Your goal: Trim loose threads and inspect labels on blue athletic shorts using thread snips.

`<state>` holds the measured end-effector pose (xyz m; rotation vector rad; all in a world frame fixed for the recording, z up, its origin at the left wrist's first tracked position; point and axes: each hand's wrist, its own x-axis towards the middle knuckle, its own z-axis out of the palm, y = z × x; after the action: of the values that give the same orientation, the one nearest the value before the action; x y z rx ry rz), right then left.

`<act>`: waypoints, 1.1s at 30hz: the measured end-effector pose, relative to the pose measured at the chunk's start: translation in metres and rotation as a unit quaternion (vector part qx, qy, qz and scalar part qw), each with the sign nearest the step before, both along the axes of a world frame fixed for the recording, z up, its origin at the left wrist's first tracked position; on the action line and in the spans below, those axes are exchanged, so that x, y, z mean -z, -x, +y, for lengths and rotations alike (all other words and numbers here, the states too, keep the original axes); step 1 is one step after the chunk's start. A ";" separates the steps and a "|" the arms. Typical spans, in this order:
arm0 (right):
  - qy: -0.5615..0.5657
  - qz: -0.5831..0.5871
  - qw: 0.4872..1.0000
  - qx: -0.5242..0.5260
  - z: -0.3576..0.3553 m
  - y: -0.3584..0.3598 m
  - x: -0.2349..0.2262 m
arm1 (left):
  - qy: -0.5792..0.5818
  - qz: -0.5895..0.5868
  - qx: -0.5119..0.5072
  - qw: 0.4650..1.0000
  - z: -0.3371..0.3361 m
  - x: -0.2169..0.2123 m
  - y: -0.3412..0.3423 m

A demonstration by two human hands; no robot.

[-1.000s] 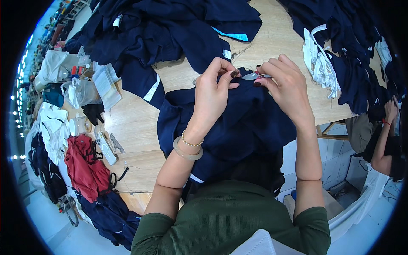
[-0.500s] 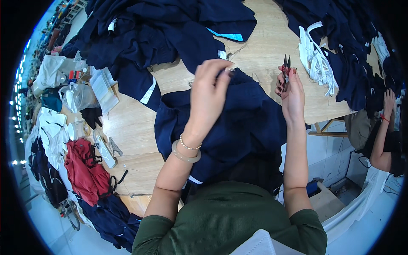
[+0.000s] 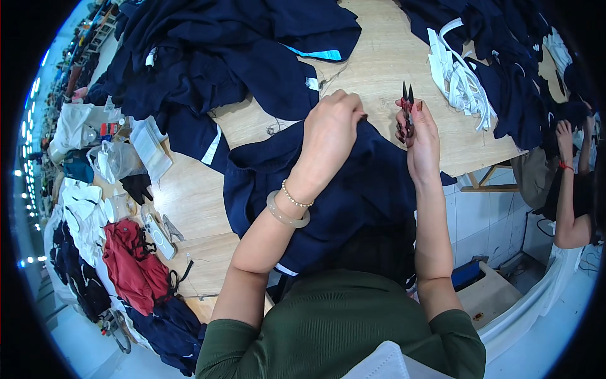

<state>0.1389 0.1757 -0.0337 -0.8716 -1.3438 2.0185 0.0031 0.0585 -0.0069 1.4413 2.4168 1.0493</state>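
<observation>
Right hand (image 3: 422, 134) turned palm-up, curled round snips (image 3: 407, 106)

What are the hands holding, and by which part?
The right hand holds small scissors by the handle end. Whether the left hand grips the navy garment cannot be told.

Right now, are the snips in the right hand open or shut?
The snips are open: their two blades part toward the tips.

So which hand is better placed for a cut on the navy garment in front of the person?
Probably the right hand: it holds the scissors, close beside the navy garment. The left hand is over the garment, with no cutting tool visible.
</observation>
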 end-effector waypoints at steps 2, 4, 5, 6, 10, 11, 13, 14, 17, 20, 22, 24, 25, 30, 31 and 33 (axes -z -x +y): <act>-0.040 0.002 0.999 -0.029 0.004 -0.003 0.001 | -0.013 -0.023 -0.010 1.000 -0.002 0.004 0.003; -0.087 -0.019 0.996 -0.024 0.005 -0.003 0.001 | -0.016 -0.131 -0.054 0.990 -0.004 0.007 0.004; -0.135 -0.039 0.990 -0.021 0.006 -0.003 0.001 | -0.015 -0.131 -0.054 0.990 -0.005 0.008 0.005; -0.134 -0.039 0.990 -0.021 0.006 -0.003 0.001 | -0.025 -0.146 -0.057 0.987 -0.006 0.009 0.005; -0.130 -0.040 0.989 -0.057 0.007 -0.001 0.005 | -0.074 -0.187 -0.071 0.977 -0.008 0.004 0.004; -0.149 -0.034 0.984 -0.093 0.007 0.001 0.007 | -0.103 -0.199 -0.081 0.971 -0.008 0.002 0.002; -0.164 -0.056 0.978 -0.118 0.006 0.007 0.007 | -0.091 -0.197 -0.081 0.973 -0.010 -0.002 0.001; -0.180 -0.078 0.970 -0.144 0.005 0.010 0.007 | -0.080 -0.194 -0.082 0.974 -0.012 -0.002 0.001; -0.238 -0.088 0.954 -0.158 0.002 0.016 0.007 | -0.069 -0.163 -0.042 0.983 -0.015 -0.001 -0.003; -0.286 -0.097 0.942 -0.146 0.003 0.019 0.004 | -0.050 -0.139 -0.006 0.989 -0.015 0.001 -0.008; -0.291 -0.119 0.938 -0.144 0.005 0.022 0.003 | -0.046 -0.166 -0.004 0.985 -0.014 0.003 -0.008; -0.274 -0.138 0.939 -0.156 0.004 0.023 0.003 | -0.052 -0.176 0.009 0.983 -0.014 0.004 -0.009; -0.274 -0.139 0.939 -0.155 0.003 0.023 0.001 | -0.053 -0.176 0.009 0.983 -0.013 0.005 -0.010; -0.216 -0.072 0.959 -0.167 0.002 0.027 -0.006 | -0.058 -0.099 0.011 0.993 -0.011 0.014 -0.009; -0.216 -0.072 0.959 -0.167 0.004 0.028 -0.006 | -0.059 -0.099 0.011 0.993 -0.011 0.015 -0.009; -0.307 -0.123 0.940 -0.081 0.011 0.028 -0.009 | -0.083 -0.093 -0.001 0.992 -0.011 0.017 -0.008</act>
<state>0.1109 0.1869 -0.0251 -0.7446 -2.0876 1.4696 0.0108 0.0472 -0.0241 1.3206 2.2461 1.3489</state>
